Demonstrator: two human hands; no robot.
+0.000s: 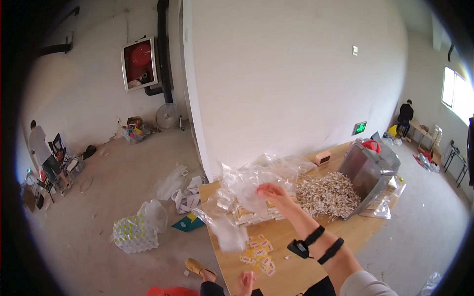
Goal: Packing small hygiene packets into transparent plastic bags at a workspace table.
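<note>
On the wooden table (296,269), a tipped grey bin (368,172) spills sticks (328,195); right hand (274,193) grips a clear bag (247,190).

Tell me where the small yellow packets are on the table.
In the head view the small yellow packets lie near the wooden table's near-left edge, just below the clear plastic bags and above the left hand.

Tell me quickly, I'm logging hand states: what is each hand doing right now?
Left hand: low at the table edge, fingers spread, holding nothing.
Right hand: stretched out to the clear plastic bags, touching them; grip cannot be told.
</note>
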